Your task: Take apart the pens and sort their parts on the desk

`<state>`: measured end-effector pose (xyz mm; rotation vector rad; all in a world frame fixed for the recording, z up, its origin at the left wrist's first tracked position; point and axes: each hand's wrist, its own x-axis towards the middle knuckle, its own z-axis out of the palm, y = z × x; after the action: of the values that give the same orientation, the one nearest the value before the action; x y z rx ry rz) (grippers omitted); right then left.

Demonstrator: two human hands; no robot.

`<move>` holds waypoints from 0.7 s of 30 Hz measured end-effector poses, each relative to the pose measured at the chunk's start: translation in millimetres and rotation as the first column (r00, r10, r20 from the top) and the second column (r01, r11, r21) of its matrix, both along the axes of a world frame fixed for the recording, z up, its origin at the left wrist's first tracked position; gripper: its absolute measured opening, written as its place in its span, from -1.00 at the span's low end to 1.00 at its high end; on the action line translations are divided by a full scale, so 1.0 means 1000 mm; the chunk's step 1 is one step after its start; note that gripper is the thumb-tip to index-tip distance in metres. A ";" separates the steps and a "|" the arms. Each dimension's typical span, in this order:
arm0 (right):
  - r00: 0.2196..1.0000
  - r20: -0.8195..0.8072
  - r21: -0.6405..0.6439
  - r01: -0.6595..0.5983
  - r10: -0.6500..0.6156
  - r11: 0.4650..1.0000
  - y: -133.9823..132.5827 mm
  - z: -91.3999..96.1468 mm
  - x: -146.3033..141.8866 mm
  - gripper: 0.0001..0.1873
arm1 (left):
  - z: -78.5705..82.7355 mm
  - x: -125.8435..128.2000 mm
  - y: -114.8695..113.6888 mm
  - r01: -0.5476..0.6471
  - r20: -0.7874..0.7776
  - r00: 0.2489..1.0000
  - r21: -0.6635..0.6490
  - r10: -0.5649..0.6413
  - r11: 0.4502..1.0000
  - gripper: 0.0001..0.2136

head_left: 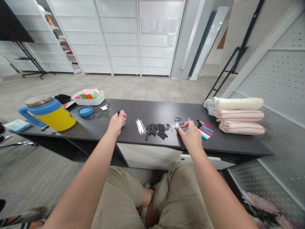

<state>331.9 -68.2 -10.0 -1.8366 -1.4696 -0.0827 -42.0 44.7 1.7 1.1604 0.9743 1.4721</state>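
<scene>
My left hand [117,122] rests on the dark table [147,111], fingers closed around a small black piece [118,112]. My right hand [190,133] is pinched over a heap of small white and grey parts [174,126], its fingertips touching them. Between my hands lie a bundle of thin white rods [140,126] and several black tubes [156,130]. A row of coloured pens [205,129] lies just right of my right hand. A few small coloured caps [177,118] sit behind the heap.
A yellow jug with a blue handle [51,115] stands at the table's left end, beside a blue lid [85,111] and a white tray of coloured items [88,97]. Folded towels [239,114] are stacked at the right. White shelving fills the back wall.
</scene>
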 end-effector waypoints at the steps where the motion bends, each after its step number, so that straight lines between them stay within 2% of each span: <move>1: 1.000 -0.007 0.004 0.004 -0.004 1.000 -0.001 0.000 0.000 -0.79 | 0.000 0.000 0.000 0.001 0.000 1.000 -0.001 -0.001 1.000 -0.64; 5: 0.998 -0.063 0.052 -0.013 0.017 0.999 -0.006 0.001 -0.002 -0.77 | 0.001 0.000 -0.001 0.003 0.001 1.000 -0.005 -0.003 1.000 -0.64; 11: 0.969 -0.089 0.116 -0.222 0.233 0.968 -0.008 0.007 -0.010 -0.74 | 0.002 0.000 -0.001 0.003 0.008 1.000 -0.004 -0.003 1.000 -0.64; 21: 0.962 -0.004 0.084 -0.273 0.274 0.958 -0.003 0.009 -0.013 -0.78 | 0.000 -0.001 0.000 0.010 0.005 1.000 -0.001 -0.010 1.000 -0.64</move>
<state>318.6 -71.6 -1.2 -1.5493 -1.6700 0.0067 -43.2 44.7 2.0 1.1593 0.9646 1.4660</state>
